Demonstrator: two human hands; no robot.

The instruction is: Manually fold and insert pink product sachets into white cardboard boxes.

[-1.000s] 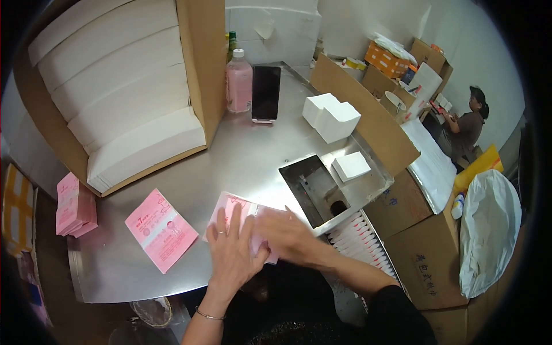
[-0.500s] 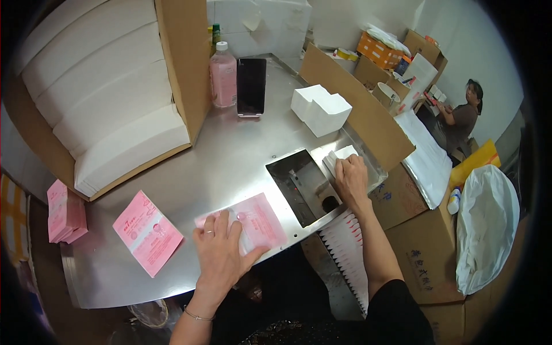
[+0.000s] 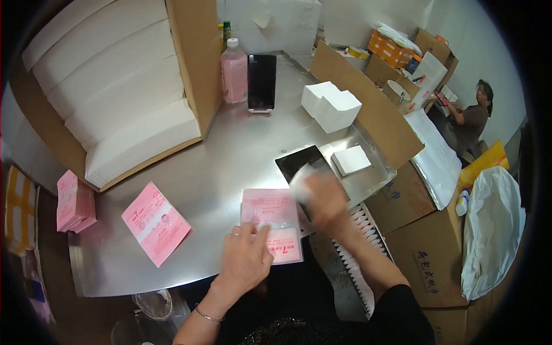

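My left hand is closed at the left side of a printed pink plastic bag, with its fingertips on the bag's middle, near the table's front edge. Blurred by motion, my right hand grips a small stack of white tissues just past the bag's upper right corner. That hand is over the dark rectangular opening in the table. Beyond it a low stack of white tissues lies on the metal ledge. A pile of flat pink bags rests to the left.
An open carton of white tissue stacks stands at the left. At the back are a pink bottle, an upright phone and white tissue blocks. Pink packs sit at the left edge. A person sits far right.
My right hand has lifted tissues off the ledge and brought them left toward the bag. The pink bag has turned and shifted right with my left hand. The whole view has shifted slightly.
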